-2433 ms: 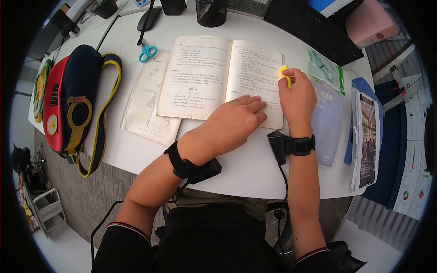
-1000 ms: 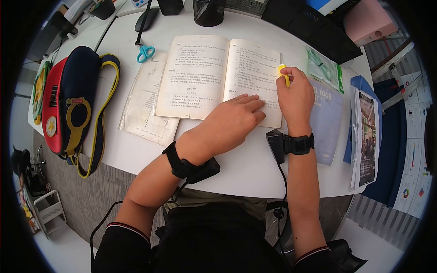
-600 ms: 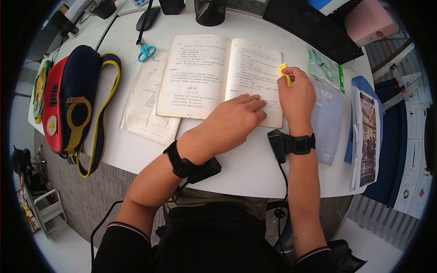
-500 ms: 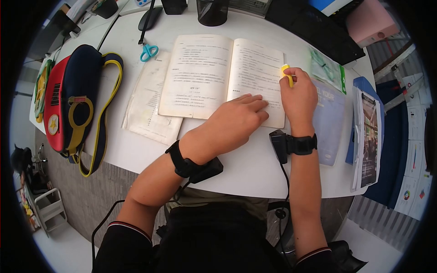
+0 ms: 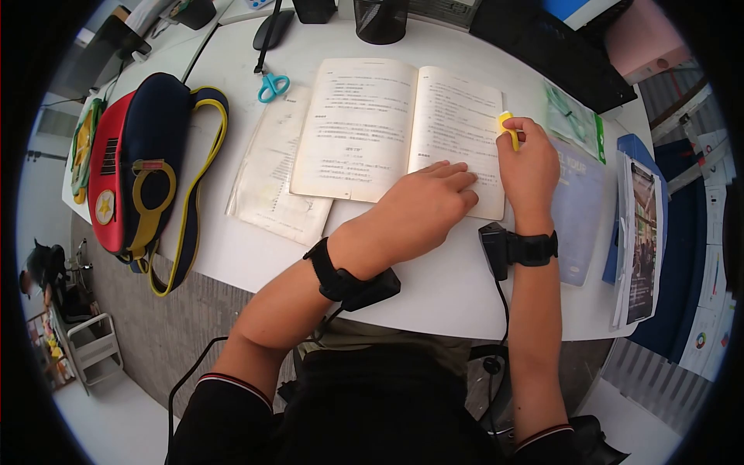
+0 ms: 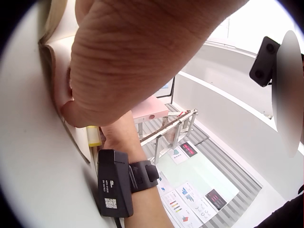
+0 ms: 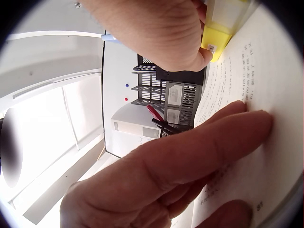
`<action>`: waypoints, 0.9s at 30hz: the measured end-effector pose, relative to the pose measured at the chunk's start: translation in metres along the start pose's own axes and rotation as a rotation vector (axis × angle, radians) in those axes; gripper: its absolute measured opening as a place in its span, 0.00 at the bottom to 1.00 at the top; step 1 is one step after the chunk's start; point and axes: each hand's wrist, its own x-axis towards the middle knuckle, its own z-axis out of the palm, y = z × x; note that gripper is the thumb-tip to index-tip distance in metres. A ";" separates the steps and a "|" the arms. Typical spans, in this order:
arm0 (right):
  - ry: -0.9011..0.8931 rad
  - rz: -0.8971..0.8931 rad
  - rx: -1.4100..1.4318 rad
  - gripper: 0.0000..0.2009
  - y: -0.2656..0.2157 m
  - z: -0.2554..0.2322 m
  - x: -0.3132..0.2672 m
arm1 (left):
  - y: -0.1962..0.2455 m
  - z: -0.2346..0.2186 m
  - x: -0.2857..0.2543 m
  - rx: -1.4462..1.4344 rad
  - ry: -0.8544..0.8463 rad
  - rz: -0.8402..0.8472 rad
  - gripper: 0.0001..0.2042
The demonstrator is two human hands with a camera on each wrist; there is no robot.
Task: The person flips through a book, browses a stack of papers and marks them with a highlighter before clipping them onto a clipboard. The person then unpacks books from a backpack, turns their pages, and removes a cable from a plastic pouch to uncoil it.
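Note:
An open book [image 5: 356, 128] lies on the white desk in the head view. My left hand [image 5: 418, 208] rests on the lower part of its right page, fingers extended across the print. At that page's right edge my right hand [image 5: 528, 167] pinches a small yellow object [image 5: 508, 130] between thumb and fingers. In the right wrist view this yellow object [image 7: 217, 39] has a clear, see-through part and a small label, and stands close over the page. Its kind does not show. The left wrist view shows its pale body [image 6: 93, 135] with a yellow end.
Loose old pages [image 5: 271, 186] lie partly under the book's left side, below blue-handled scissors [image 5: 273, 87]. A red and navy bag [image 5: 139, 167] stands at left. A plastic folder [image 5: 577, 209] and clipboard papers [image 5: 639, 240] lie right. A black mesh pen cup [image 5: 381, 22] stands behind.
The whole scene has shifted slightly to the right in the head view. Both hands keep their places on the book, and the right hand still pinches the yellow object at the page edge.

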 end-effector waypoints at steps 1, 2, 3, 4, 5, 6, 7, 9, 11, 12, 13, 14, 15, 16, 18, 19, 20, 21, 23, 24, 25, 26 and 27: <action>0.001 -0.004 0.001 0.08 0.001 0.000 0.000 | 0.000 0.001 0.000 -0.006 0.006 -0.001 0.15; 0.000 -0.003 0.003 0.08 0.001 0.000 0.000 | 0.000 0.001 0.000 -0.012 0.013 -0.001 0.15; -0.002 -0.006 0.000 0.08 0.002 0.001 0.001 | 0.000 0.002 0.000 -0.011 0.011 -0.002 0.15; -0.004 -0.009 -0.002 0.08 0.002 0.001 0.000 | 0.000 0.002 0.000 -0.004 0.016 0.000 0.15; -0.005 -0.008 -0.001 0.08 0.001 0.000 0.000 | 0.000 0.002 0.000 0.004 0.021 0.002 0.15; -0.010 -0.002 -0.004 0.09 0.000 -0.001 0.000 | 0.000 0.003 0.000 0.004 0.020 0.001 0.15; -0.015 0.004 -0.008 0.09 0.000 -0.001 0.000 | 0.000 0.003 0.000 0.005 0.019 0.000 0.14; -0.017 -0.002 -0.015 0.09 0.000 -0.001 0.000 | 0.000 0.004 0.000 0.005 0.019 -0.002 0.14; -0.019 -0.009 -0.023 0.10 0.001 -0.001 0.000 | 0.000 0.004 0.000 0.006 0.019 -0.002 0.13; -0.024 -0.006 -0.024 0.10 0.000 -0.001 0.000 | 0.000 0.005 0.000 0.006 0.019 -0.002 0.13; -0.029 -0.003 -0.025 0.10 0.000 -0.001 0.001 | 0.000 0.005 0.000 0.014 0.017 -0.003 0.12; -0.029 -0.003 -0.025 0.10 0.001 -0.001 0.000 | 0.000 0.006 0.000 0.023 0.014 -0.004 0.12; -0.025 -0.014 -0.019 0.10 0.001 -0.001 0.000 | 0.000 0.006 0.000 0.023 0.015 -0.005 0.12; -0.021 -0.025 -0.013 0.10 0.002 -0.001 0.000 | 0.000 0.006 0.000 0.024 0.012 -0.005 0.11; -0.007 -0.044 -0.007 0.09 0.002 -0.001 0.000 | 0.000 0.006 0.000 0.024 0.011 -0.005 0.11; 0.008 -0.063 -0.001 0.09 0.002 -0.001 0.000 | 0.000 0.006 0.001 0.021 0.009 -0.007 0.11; 0.008 -0.063 -0.002 0.09 0.002 -0.001 0.000 | 0.000 0.006 0.001 0.018 0.007 -0.008 0.11; 0.012 -0.049 0.019 0.08 0.001 -0.001 0.000 | 0.000 0.006 0.001 0.018 0.007 -0.008 0.11; 0.016 -0.035 0.040 0.08 0.000 -0.002 0.001 | 0.001 0.004 0.001 0.027 0.011 -0.005 0.11; 0.021 -0.028 0.059 0.07 0.000 -0.002 0.001 | 0.001 0.005 0.001 0.027 0.012 -0.004 0.11; 0.027 -0.020 0.078 0.07 0.000 -0.002 0.001 | 0.001 0.005 0.001 0.025 0.011 -0.004 0.11; 0.027 -0.020 0.078 0.07 -0.001 -0.002 0.001 | 0.000 0.005 0.001 0.023 0.011 -0.003 0.11; 0.028 -0.004 0.094 0.07 -0.001 -0.002 0.001 | 0.000 0.005 0.001 0.023 0.011 -0.003 0.11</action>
